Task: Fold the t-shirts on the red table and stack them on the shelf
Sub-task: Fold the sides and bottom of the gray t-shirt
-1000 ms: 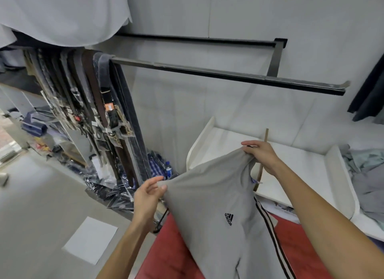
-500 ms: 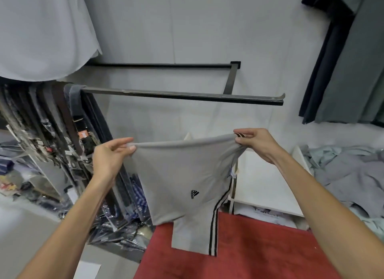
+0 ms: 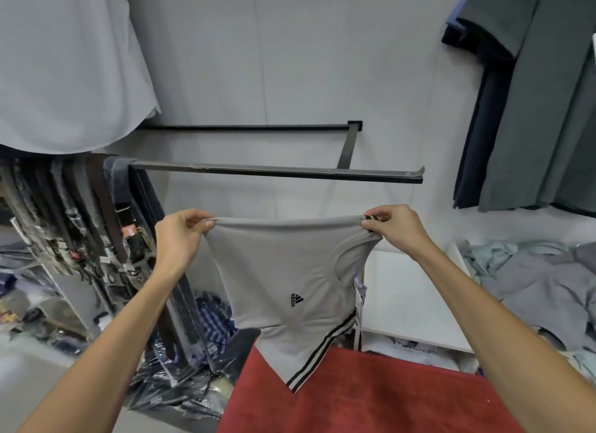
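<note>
I hold 1 grey t-shirt (image 3: 283, 271) up in the air over the far edge of the red table (image 3: 371, 397), its striped sleeve hanging down to the cloth. My left hand (image 3: 179, 235) pinches 1 top corner with fingers curled round the fabric, and my right hand (image 3: 395, 227) pinches the other, so the shirt hangs spread between them. I judge the task barely begun on this shirt: no fold is made yet, and it must be laid flat, folded, then carried to the white shelf (image 3: 406, 290) just right of it. More garments (image 3: 532, 281) lie heaped unfolded at far right.
</note>
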